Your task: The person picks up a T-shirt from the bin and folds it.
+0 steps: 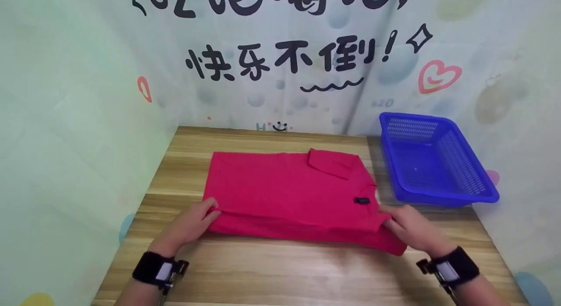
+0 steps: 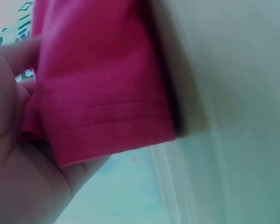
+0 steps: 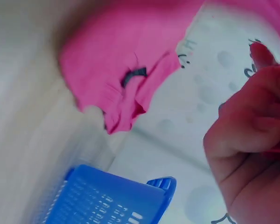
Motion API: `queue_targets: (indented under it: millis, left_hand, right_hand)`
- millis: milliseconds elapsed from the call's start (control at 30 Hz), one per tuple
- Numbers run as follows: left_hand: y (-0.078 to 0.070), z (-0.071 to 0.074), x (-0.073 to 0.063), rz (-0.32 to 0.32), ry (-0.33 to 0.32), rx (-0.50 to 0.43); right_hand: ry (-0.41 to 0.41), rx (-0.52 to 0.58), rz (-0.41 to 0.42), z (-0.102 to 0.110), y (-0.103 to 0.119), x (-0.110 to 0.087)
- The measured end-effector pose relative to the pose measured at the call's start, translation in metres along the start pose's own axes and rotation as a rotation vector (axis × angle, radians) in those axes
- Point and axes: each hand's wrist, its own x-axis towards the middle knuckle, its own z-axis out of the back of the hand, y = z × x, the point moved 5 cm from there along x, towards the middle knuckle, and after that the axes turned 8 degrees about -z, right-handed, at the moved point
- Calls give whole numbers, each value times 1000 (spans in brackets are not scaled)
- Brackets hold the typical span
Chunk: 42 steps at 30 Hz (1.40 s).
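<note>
A red T-shirt (image 1: 280, 183) lies on the wooden table, its neck end to the right. One sleeve (image 1: 335, 162) is folded over on the far side, and a small black label (image 1: 362, 201) shows near the neckline. My left hand (image 1: 189, 223) pinches the near edge at the hem end; the left wrist view shows the stitched hem (image 2: 107, 121) against the fingers. At the neck end, my right hand (image 1: 416, 229) pinches the near side of the shirt. Between the hands, a strip of fabric along the near edge is lifted into a fold.
A blue plastic basket (image 1: 447, 196) with perforated walls stands at the back right, close to the shirt's neck end. Behind the wooden table (image 1: 280, 271) hangs a printed cloth (image 1: 245, 95), with pale cloth on both sides too.
</note>
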Motion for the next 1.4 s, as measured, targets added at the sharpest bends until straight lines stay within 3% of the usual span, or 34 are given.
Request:
queue_targets:
  millis: [133, 267, 433, 533, 700, 800, 933, 1100, 1233, 1333, 1400]
  left_hand:
    - [8, 2, 10, -13, -18, 39]
    - [13, 6, 21, 16, -20, 70]
    - [16, 14, 37, -54, -101, 116]
    - [21, 14, 46, -69, -124, 124]
    - [39, 11, 57, 2, -102, 132]
    - [48, 8, 60, 38, -86, 157]
    - [53, 7, 64, 77, -47, 158]
    - [49, 13, 66, 87, -19, 212]
    - [36, 21, 62, 86, -72, 327]
    - [18, 18, 62, 37, -106, 386]
    - [6, 7, 65, -12, -84, 403]
  right_hand:
    - [-52, -49, -114, 5, -19, 26]
    - [-112, -100, -172, 4, -32, 54]
    - [-148, -121, -232, -3, -43, 85]
    - [-110, -138, -315, -11, -52, 97]
    - [29, -192, -447, -30, -61, 107]
    - [75, -251, -475, -42, -63, 109]
    - [76, -308, -479, -52, -69, 109]
    - [46, -338, -462, -55, -73, 106]
    - [-57, -387, -433, -47, -59, 105]
    - [-131, -386, -408, -40, -44, 104]
    - [-119, -335, -370, -42, -34, 102]
